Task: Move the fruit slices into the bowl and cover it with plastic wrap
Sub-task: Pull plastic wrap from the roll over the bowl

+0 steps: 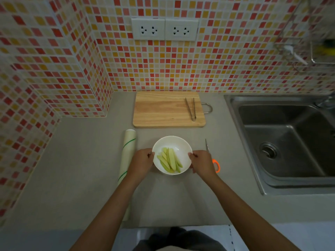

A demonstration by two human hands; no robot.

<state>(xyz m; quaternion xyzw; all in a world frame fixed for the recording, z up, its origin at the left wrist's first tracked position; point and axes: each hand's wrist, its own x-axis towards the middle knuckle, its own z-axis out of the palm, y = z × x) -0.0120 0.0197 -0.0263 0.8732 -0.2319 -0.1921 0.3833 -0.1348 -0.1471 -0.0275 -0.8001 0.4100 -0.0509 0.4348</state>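
On the grey bench [81, 178], nearest the person, a white bowl [181, 144] holds pale green fruit slices [169, 160]. The left hand [142, 161] and right hand [202, 163] grip its opposite rims, fingers curled around the edge. Left of the bowl lies a plastic wrap roll [127, 156]; right of it, orange-handled scissors [214, 163]. Beyond the bowl, metal tongs [191, 108] rest on a wooden cutting board [163, 109].

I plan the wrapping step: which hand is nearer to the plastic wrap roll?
Left. The left hand grips the bowl beside the plastic wrap roll; the right hand grips the bowl's far side.
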